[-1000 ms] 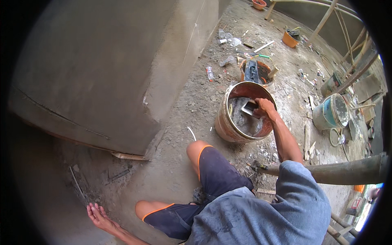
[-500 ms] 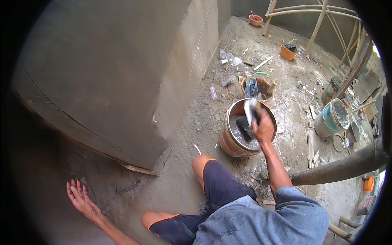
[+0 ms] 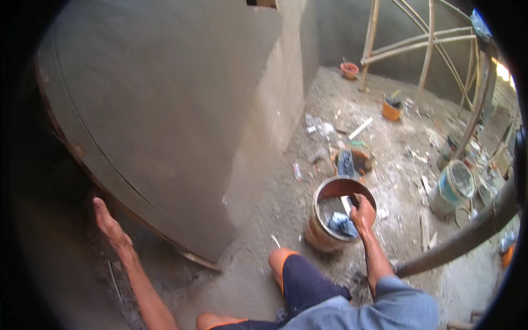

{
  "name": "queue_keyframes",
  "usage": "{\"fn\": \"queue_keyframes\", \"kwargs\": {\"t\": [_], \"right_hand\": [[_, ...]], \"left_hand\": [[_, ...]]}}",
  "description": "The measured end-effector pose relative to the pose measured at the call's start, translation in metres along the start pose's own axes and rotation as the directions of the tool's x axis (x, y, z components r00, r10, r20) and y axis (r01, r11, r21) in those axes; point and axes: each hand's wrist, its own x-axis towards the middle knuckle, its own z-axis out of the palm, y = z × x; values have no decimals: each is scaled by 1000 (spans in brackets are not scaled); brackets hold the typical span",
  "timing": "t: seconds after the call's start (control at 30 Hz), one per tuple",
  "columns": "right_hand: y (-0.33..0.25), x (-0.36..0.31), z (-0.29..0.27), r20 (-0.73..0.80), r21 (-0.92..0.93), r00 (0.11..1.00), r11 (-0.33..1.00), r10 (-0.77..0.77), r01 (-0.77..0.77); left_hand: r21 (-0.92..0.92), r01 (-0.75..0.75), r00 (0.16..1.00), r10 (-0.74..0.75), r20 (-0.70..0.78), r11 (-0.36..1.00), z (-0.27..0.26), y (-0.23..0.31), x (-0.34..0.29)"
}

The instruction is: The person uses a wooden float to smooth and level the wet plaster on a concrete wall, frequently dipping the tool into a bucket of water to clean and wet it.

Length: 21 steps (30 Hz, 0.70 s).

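My right hand (image 3: pixel 363 213) is inside the mouth of a rusty metal bucket (image 3: pixel 322 235), closed round a hand tool with a white strip (image 3: pixel 346 205) and a dark grip. The tool's exact kind is hard to make out. Below it, a dark, wet-looking object (image 3: pixel 342 224) with a bluish shine lies in the bucket among greyish contents. On the far left my left hand (image 3: pixel 112 226) is open and holds nothing, its fingers stretched upward beside the lower edge of the grey plastered wall (image 3: pixel 165 121). Whether it touches that edge, I cannot tell.
Behind the bucket stands an orange-rimmed tub (image 3: pixel 360 160) with a dark block across it. A thick pole (image 3: pixel 467 236) slants in at right, near a pale blue bucket (image 3: pixel 455 184). Bamboo poles (image 3: pixel 426 44) stand at the back; rubble and plastic litter the floor.
My right hand has lowered the tool from above the rim into the bucket. My left hand has risen toward the wall's lower edge. The view has tilted up.
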Motion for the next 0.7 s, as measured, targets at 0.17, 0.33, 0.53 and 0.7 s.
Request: {"fn": "queue_keyframes", "kwargs": {"t": [0.17, 0.33, 0.53, 0.7], "right_hand": [[-33, 19, -34, -185, -3, 983, 1000, 13, -14], [-5, 1, 11, -111, 144, 981, 980, 157, -140], [36, -6, 1, 63, 85, 937, 934, 343, -347], [-83, 7, -15, -199, 631, 941, 770, 274, -90]], "left_hand": [[142, -81, 995, 70, 77, 987, 29, 15, -11], [112, -210, 975, 201, 90, 971, 11, 15, -8], [44, -183, 979, 178, 96, 982, 50, 6, -25], [41, -198, 975, 192, 110, 979, 12, 24, -27]]}}
